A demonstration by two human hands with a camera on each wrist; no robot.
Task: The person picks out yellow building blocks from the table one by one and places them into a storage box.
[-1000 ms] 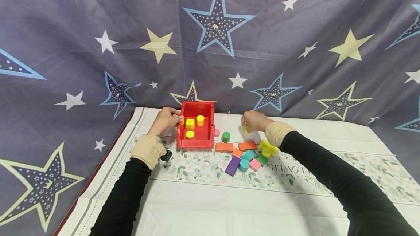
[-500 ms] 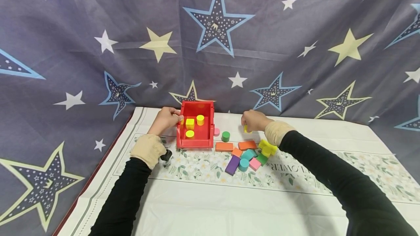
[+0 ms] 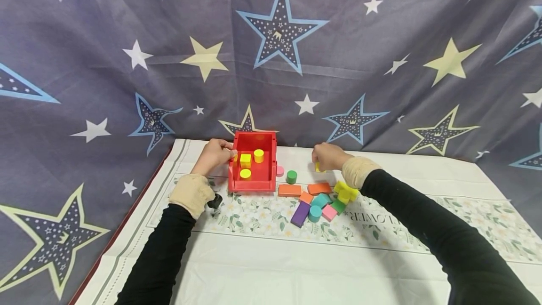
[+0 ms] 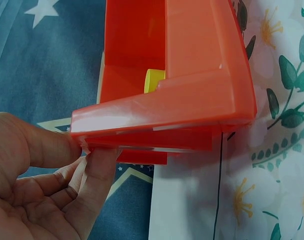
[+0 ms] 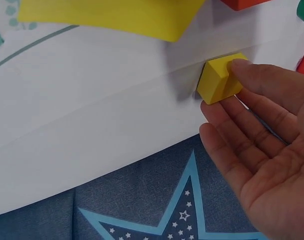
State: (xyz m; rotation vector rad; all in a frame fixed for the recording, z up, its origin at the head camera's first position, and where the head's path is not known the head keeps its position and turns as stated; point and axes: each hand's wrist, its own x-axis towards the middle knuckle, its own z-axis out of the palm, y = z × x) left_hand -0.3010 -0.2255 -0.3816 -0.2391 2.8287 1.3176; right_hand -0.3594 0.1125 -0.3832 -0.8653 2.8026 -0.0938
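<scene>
A red plastic bin (image 3: 266,173) stands at the back of the table with several yellow blocks inside, among them a yellow cube (image 3: 245,160) and a yellow cylinder (image 3: 259,156). My left hand (image 3: 214,155) grips the bin's left wall, thumb over the rim and fingers beneath it in the left wrist view. To the right of the bin, my right hand (image 3: 330,156) pinches a yellow block (image 5: 221,79) between thumb and fingers, close over the white tablecloth. In the head view that hand covers most of the block.
Right of the bin lie a green cylinder (image 3: 291,177), a pink cylinder (image 3: 280,171) and two orange blocks (image 3: 290,190). Nearer me is a cluster with a purple block (image 3: 300,214), a teal cylinder (image 3: 314,213) and yellow blocks (image 3: 345,193). A star-patterned curtain (image 3: 364,79) hangs behind.
</scene>
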